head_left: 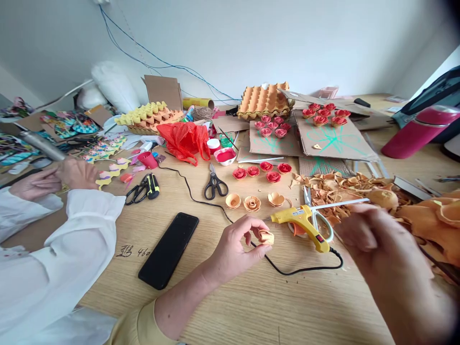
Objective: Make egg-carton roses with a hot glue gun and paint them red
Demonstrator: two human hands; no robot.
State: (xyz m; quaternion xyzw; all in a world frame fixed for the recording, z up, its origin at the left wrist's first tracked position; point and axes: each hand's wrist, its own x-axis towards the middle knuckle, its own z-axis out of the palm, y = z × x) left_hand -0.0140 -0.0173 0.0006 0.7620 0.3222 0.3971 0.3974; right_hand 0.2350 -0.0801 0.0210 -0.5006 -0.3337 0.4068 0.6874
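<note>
Between the thumb and fingers of my left hand (237,247) is a small rolled orange flower bud (266,237), apparently of egg-carton pulp. My right hand (377,235), smeared by motion, is above the table at the right, close to the end of a white glue stick (345,203). That stick juts from the back of a yellow glue gun (304,220), which lies on the table with its nozzle toward my left hand. Behind the bud sit unpainted flower cups (276,199) and an unpainted rose (252,203). Pale-handled scissors (325,225) lie partly under the glue gun.
Cut carton scraps (338,191) pile up at the right. Red roses (273,177) and a dish of red paint (224,155) stand farther back. Black scissors (215,186) and a phone (168,250) lie left of centre. A co-worker's hands (77,172) work at the left. A black cord (305,271) crosses the table.
</note>
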